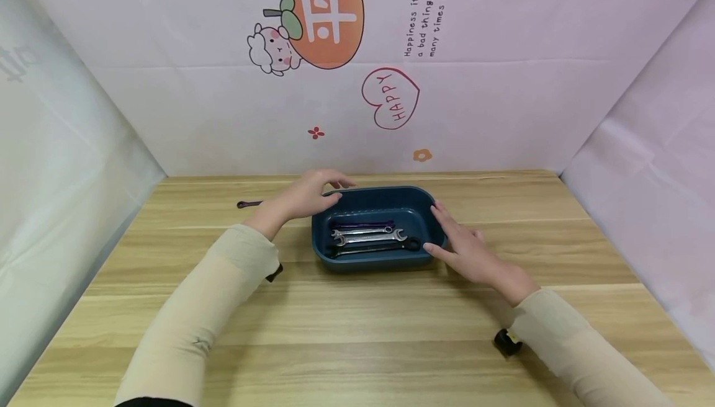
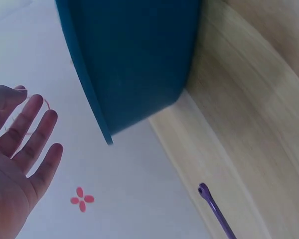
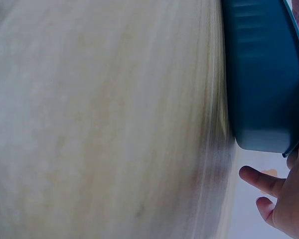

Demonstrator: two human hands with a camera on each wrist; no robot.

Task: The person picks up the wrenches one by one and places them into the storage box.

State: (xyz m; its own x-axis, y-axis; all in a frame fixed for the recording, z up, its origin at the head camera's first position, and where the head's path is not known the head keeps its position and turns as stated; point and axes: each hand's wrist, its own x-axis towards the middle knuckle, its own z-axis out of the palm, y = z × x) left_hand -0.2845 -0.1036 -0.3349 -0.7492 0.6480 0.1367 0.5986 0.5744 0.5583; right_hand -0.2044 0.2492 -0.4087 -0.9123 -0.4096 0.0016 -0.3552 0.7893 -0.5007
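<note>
A dark blue rectangular bin [image 1: 380, 263] stands on the table with several combination wrenches lying in it. Among them are a black wrench [image 1: 374, 247], silver wrenches [image 1: 371, 238] and a purple wrench [image 1: 363, 225]. My left hand [image 1: 307, 195] hovers by the bin's far left corner; in the left wrist view its fingers [image 2: 44, 167] are loosely spread and apart from the wall. On the right, my right hand [image 1: 469, 252] has fairly straight fingers and thumb at the rim. Another purple wrench [image 1: 248, 203] lies on the table left of the bin, partly hidden behind my left wrist.
The wooden table [image 1: 357, 339] ends at a white printed backdrop [image 1: 491, 115] close behind the bin. White sheets hang along both sides. A dark wrist camera [image 1: 507, 342] sits under my right sleeve.
</note>
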